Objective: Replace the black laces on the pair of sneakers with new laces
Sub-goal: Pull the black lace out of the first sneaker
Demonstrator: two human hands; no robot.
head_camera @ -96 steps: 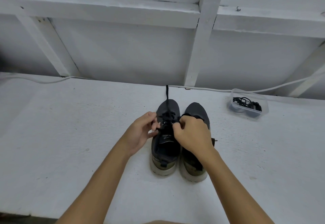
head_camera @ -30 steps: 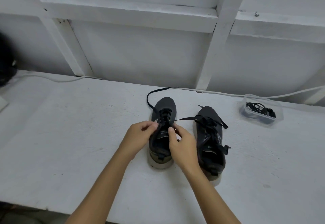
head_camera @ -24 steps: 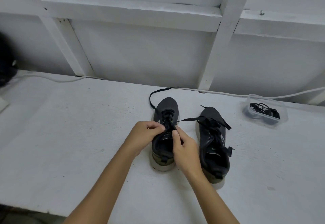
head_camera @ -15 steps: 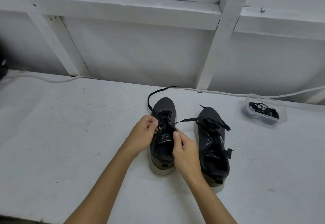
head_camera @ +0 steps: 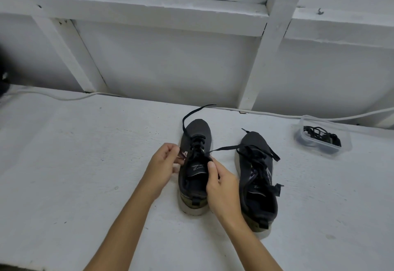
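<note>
Two dark sneakers stand side by side on the white bench, toes pointing away from me. The left sneaker (head_camera: 196, 134) has loosened black laces (head_camera: 197, 145). One lace end curls past its toe and the other stretches right onto the right sneaker (head_camera: 257, 143). The right sneaker's laces lie loose and tangled. My left hand (head_camera: 161, 167) has its fingers curled at the left sneaker's left eyelet edge. My right hand (head_camera: 222, 185) grips that sneaker's right side, thumb by the tongue.
A clear plastic container (head_camera: 345, 145) with a bundle of black laces sits at the back right of the bench. A white cable (head_camera: 64, 98) runs along the back edge under the white framed wall. A dark object (head_camera: 3, 79) shows at the far left edge.
The right sneaker was moved away to the right and a lace end was pulled out past the left toe. Over the last second my left hand shifted slightly left, off the laces to the shoe's side.
</note>
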